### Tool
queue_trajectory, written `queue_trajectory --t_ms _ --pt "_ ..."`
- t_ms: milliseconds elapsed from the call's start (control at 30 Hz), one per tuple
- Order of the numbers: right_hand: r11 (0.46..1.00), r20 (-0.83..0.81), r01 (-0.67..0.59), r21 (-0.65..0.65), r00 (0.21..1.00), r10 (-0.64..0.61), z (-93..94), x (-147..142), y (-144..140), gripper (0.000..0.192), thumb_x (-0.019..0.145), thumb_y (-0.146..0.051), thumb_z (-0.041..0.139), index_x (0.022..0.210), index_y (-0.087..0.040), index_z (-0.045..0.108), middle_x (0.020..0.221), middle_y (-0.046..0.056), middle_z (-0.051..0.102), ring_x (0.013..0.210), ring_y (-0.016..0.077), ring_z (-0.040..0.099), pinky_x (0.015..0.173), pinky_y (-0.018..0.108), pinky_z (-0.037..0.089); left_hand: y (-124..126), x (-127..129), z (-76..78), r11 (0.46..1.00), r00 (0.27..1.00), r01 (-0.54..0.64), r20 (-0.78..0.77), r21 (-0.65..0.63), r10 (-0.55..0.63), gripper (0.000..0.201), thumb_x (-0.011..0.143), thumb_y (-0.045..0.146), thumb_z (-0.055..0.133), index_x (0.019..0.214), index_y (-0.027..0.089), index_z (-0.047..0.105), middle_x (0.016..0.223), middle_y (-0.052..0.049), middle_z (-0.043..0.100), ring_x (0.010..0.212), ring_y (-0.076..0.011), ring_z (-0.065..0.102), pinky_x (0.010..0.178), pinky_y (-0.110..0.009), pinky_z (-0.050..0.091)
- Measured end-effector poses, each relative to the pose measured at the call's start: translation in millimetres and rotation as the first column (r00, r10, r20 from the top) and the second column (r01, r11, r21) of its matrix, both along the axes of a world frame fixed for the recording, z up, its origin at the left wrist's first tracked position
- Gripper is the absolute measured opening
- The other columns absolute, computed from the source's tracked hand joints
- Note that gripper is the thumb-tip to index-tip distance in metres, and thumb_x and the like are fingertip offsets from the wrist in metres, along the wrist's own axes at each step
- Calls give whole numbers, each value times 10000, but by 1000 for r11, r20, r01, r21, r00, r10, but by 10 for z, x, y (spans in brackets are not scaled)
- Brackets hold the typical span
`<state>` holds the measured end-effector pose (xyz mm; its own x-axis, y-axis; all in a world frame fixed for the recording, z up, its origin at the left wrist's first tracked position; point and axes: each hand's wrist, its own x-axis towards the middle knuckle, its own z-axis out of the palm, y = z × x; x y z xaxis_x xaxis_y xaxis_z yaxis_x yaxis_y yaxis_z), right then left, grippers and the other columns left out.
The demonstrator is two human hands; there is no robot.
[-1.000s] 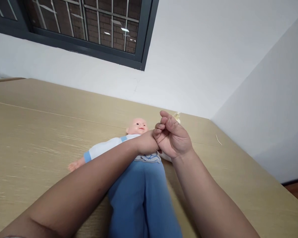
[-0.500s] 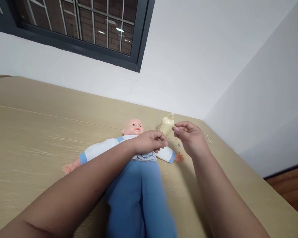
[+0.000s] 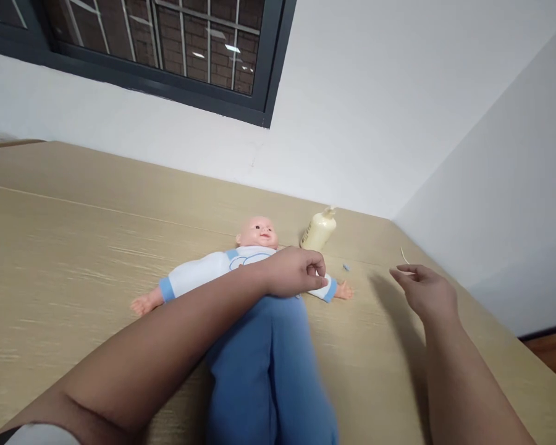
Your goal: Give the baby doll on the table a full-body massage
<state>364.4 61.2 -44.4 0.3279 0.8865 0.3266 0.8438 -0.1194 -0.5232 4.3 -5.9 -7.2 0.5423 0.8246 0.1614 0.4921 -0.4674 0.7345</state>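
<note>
A baby doll [image 3: 285, 346] in a white top and blue trousers lies face up on the wood-grain table. My left hand [image 3: 294, 272] is over its chest with the fingers curled in; whether anything small is between them is hidden. To the right, my right hand [image 3: 429, 295] hovers above the table, its fingers stretched out and slightly apart, with nothing visible in them. Just beyond its fingertips lies a thin white stick [image 3: 403, 254]. A tiny blue piece [image 3: 346, 267] rests near the doll's hand.
A cream pump bottle [image 3: 319, 230] stands beside the doll's head. The wood-grain table [image 3: 97, 216] meets a white wall [image 3: 352, 123] at the back, below a dark-framed window [image 3: 259, 93]. Another wall closes the right side.
My right hand has moved right, away from the bottle and towards the white stick, and its fingers have straightened. My left hand stays over the doll's chest. The view has shifted slightly.
</note>
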Motion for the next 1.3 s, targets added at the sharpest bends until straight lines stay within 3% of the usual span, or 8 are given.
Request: queue_trajectory --t_ms 133,267,400,467,633,833,1000,1300 --pt "1000 97 15 -25 995 -12 -14 20 12 356 745 -531 641 915 -247 772 843 78 759 712 265 662 685 414 461 -81 73 26 957 967 132 -248 257 -67 124 887 285 582 945 195 647 942 -18 690 846 -160 634 668 -260 431" --pt "997 76 -65 48 995 61 -58 -73 -12 363 753 -448 633 1031 -245 751 992 76 770 848 268 685 760 404 476 -137 150 -11 879 884 212 -468 427 14 143 918 265 526 922 187 646 888 -43 661 757 -182 618 595 -295 386" --pt "999 45 -44 -28 998 46 -16 -225 -59 340 757 -520 637 903 -242 766 805 69 741 705 251 653 667 391 471 -153 188 -66 816 841 253 -536 520 81 176 928 268 490 923 188 647 852 -60 647 723 -209 604 577 -321 366" --pt "999 32 -49 -24 998 50 -1 -272 -73 325 764 -523 634 893 -253 762 800 58 738 690 240 646 669 389 475 -153 201 -85 798 836 265 -542 541 90 182 929 259 483 925 188 650 848 -69 645 732 -215 603 591 -325 374" --pt "991 15 -117 63 993 116 -21 -293 -70 322 761 -440 643 1015 -274 751 991 50 763 887 255 681 792 395 498 -153 225 -95 802 818 276 -567 529 92 163 919 250 510 952 191 658 856 -75 649 729 -210 594 605 -326 380" --pt "996 -16 -85 2 996 85 -7 -389 -98 327 764 -551 651 842 -253 758 750 37 726 676 228 638 651 373 475 -134 245 -141 838 783 274 -615 472 91 230 937 328 502 1021 208 679 896 -89 674 760 -240 610 619 -349 389" --pt "982 -105 -175 68 978 182 -47 -527 -138 296 740 -473 691 937 -268 772 915 37 769 835 237 690 750 364 519 -123 285 -259 821 789 281 -606 497 98 256 933 365 522 1022 216 711 865 -94 688 756 -245 610 651 -369 390" --pt "922 -53 -372 107 924 379 -87 -827 -232 320 779 -501 660 929 -237 764 958 62 776 812 228 686 745 350 546 -202 343 -322 784 804 295 -586 546 105 135 881 230 563 886 198 694 830 -88 694 718 -225 601 639 -360 356"
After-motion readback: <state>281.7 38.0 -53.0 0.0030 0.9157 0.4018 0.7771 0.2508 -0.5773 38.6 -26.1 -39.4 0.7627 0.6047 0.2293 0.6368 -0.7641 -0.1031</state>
